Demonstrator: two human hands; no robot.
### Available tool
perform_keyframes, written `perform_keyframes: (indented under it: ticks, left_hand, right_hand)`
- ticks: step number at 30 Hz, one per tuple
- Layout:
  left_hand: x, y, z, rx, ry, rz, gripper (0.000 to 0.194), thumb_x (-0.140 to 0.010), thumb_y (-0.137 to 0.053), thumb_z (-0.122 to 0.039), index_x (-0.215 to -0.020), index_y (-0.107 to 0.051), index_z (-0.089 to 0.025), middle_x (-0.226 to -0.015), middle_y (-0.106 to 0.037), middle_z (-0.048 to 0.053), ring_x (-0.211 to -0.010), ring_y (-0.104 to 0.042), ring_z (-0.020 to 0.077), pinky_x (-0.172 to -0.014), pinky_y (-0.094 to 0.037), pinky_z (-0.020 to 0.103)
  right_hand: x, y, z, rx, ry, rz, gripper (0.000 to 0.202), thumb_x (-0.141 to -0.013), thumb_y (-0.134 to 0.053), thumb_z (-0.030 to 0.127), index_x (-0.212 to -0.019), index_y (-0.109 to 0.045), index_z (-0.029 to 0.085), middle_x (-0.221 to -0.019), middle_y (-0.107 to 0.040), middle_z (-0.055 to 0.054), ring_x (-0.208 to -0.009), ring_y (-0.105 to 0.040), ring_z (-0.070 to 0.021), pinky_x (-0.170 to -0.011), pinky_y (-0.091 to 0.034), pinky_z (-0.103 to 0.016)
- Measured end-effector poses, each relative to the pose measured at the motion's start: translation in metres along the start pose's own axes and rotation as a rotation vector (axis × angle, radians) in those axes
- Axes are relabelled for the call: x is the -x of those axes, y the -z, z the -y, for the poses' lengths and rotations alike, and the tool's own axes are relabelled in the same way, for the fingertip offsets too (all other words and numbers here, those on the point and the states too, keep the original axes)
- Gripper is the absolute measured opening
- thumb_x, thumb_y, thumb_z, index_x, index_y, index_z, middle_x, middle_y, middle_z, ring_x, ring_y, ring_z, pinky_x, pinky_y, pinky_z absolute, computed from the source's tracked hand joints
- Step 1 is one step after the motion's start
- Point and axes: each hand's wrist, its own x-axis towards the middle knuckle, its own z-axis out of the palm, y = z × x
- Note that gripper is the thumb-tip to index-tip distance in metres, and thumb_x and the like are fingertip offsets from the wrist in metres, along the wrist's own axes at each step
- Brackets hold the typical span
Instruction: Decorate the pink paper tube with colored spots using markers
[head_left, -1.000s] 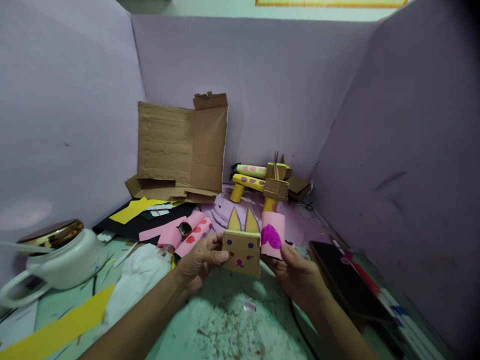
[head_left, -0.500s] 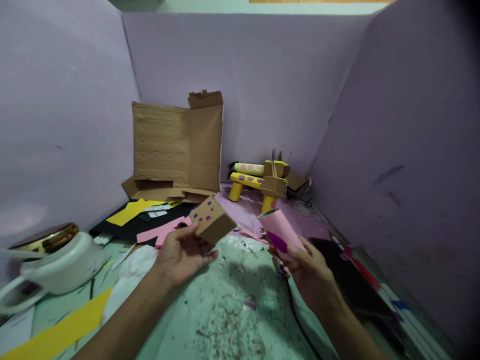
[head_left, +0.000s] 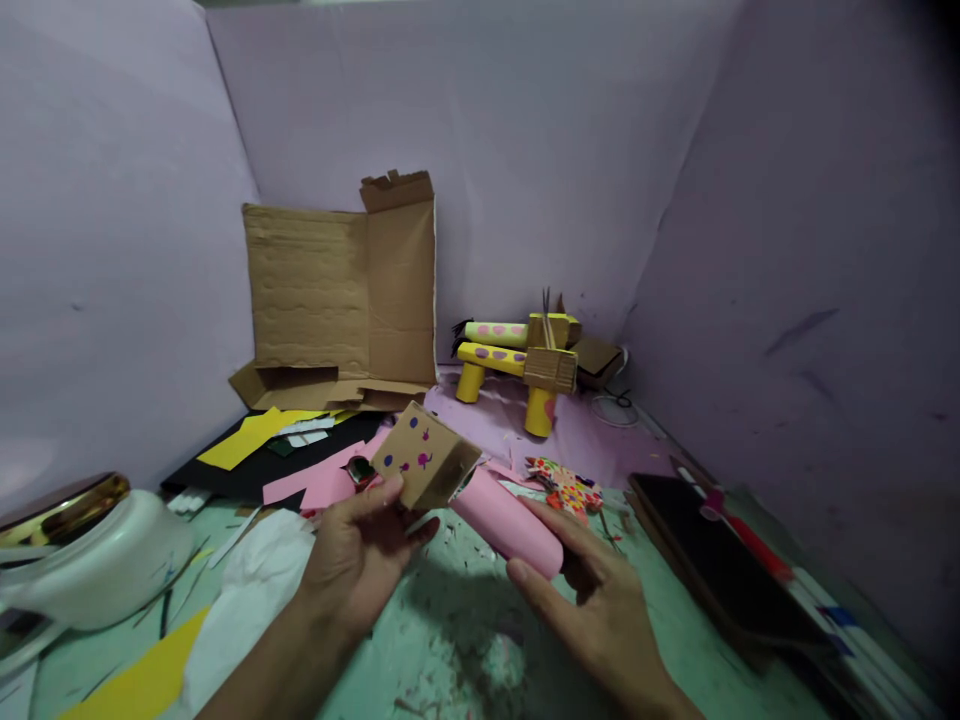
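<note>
My left hand (head_left: 367, 550) grips a small brown cardboard box (head_left: 420, 458) dotted with purple and blue marks, thumb on its near face. In my right hand (head_left: 592, 590) is a pink paper tube (head_left: 510, 525), held between thumb and fingers and slanting up to the left. The tube's upper end meets the lower right side of the box; I cannot tell whether the two are joined. Behind them stand two giraffe-like paper figures, a yellow one (head_left: 491, 358) with purple spots and a paler one (head_left: 496, 333) with pink spots.
An opened cardboard carton (head_left: 307, 290) leans on the back wall. At left are a white teapot-like vessel (head_left: 127, 560), crumpled tissue (head_left: 259, 560), yellow paper (head_left: 142, 675) and pink strips (head_left: 322, 480). A dark flat case (head_left: 720, 570) and several markers (head_left: 757, 550) lie along the right.
My right hand has brought the pink tube left to the box and turned it, so the purple patch no longer shows. The left hand still holds the box.
</note>
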Motion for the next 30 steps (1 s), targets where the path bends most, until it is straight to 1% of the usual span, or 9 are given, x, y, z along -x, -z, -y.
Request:
perform_keyframes:
  ticks: [6, 9, 12, 15, 20, 25, 30]
  left_hand:
    - [0.001, 0.002, 0.003, -0.019, -0.048, 0.054, 0.031, -0.058, -0.071, -0.009, -0.088, -0.065, -0.012, -0.089, -0.071, 0.011, -0.076, -0.062, 0.0245, -0.061, -0.052, 0.038]
    - [0.002, 0.002, 0.005, -0.040, -0.076, 0.049, 0.032, -0.055, -0.074, -0.011, -0.087, -0.067, -0.013, -0.093, -0.071, 0.011, -0.080, -0.062, 0.0245, -0.062, -0.053, 0.036]
    - [0.003, 0.001, 0.006, -0.059, -0.104, 0.073, 0.036, -0.054, -0.076, -0.012, -0.089, -0.069, -0.013, -0.097, -0.071, 0.010, -0.084, -0.063, 0.0239, -0.063, -0.053, 0.033]
    - [0.004, -0.001, 0.007, -0.059, -0.119, 0.084, 0.038, -0.051, -0.078, -0.012, -0.089, -0.070, -0.014, -0.093, -0.073, 0.009, -0.081, -0.064, 0.0221, -0.063, -0.054, 0.031]
    - [0.006, -0.003, 0.007, -0.076, -0.141, 0.088, 0.035, -0.050, -0.078, -0.011, -0.084, -0.071, -0.014, -0.083, -0.074, 0.007, -0.077, -0.066, 0.0203, -0.063, -0.055, 0.028]
    - [0.005, -0.001, 0.008, -0.100, -0.116, 0.106, 0.042, -0.049, -0.075, -0.007, -0.090, -0.072, -0.014, -0.081, -0.074, 0.007, -0.073, -0.066, 0.0196, -0.062, -0.056, 0.026]
    - [0.005, 0.000, 0.016, -0.115, -0.097, 0.146, 0.045, -0.054, -0.073, -0.007, -0.097, -0.071, -0.015, -0.079, -0.074, 0.006, -0.074, -0.068, 0.0221, -0.062, -0.057, 0.027]
  right_hand:
    - [0.001, -0.002, -0.002, 0.037, 0.048, -0.019, 0.036, -0.073, -0.069, 0.032, -0.107, -0.070, 0.021, -0.105, -0.071, -0.012, -0.090, -0.068, -0.0280, -0.073, -0.058, -0.041]
    - [0.002, -0.003, -0.003, 0.057, 0.071, -0.037, 0.037, -0.072, -0.070, 0.032, -0.107, -0.070, 0.020, -0.104, -0.072, -0.013, -0.091, -0.068, -0.0284, -0.074, -0.058, -0.042]
    - [0.002, -0.004, -0.004, 0.059, 0.075, -0.046, 0.038, -0.072, -0.070, 0.032, -0.108, -0.070, 0.019, -0.105, -0.071, -0.014, -0.091, -0.069, -0.0284, -0.074, -0.059, -0.042]
    - [0.003, -0.005, -0.004, 0.055, 0.080, -0.052, 0.039, -0.072, -0.071, 0.033, -0.108, -0.069, 0.018, -0.105, -0.072, -0.014, -0.090, -0.070, -0.0279, -0.074, -0.059, -0.041]
    - [0.003, -0.006, -0.004, 0.081, 0.114, -0.066, 0.039, -0.072, -0.070, 0.032, -0.108, -0.069, 0.016, -0.104, -0.072, -0.014, -0.090, -0.070, -0.0279, -0.073, -0.060, -0.040]
    - [0.003, -0.008, -0.006, 0.134, 0.145, -0.040, 0.041, -0.078, -0.065, 0.032, -0.115, -0.064, 0.014, -0.108, -0.070, -0.015, -0.093, -0.069, -0.0273, -0.079, -0.058, -0.041]
    - [0.005, -0.009, -0.007, 0.209, 0.212, -0.054, 0.042, -0.080, -0.063, 0.030, -0.120, -0.061, 0.018, -0.111, -0.070, -0.013, -0.100, -0.068, -0.0281, -0.084, -0.056, -0.042]
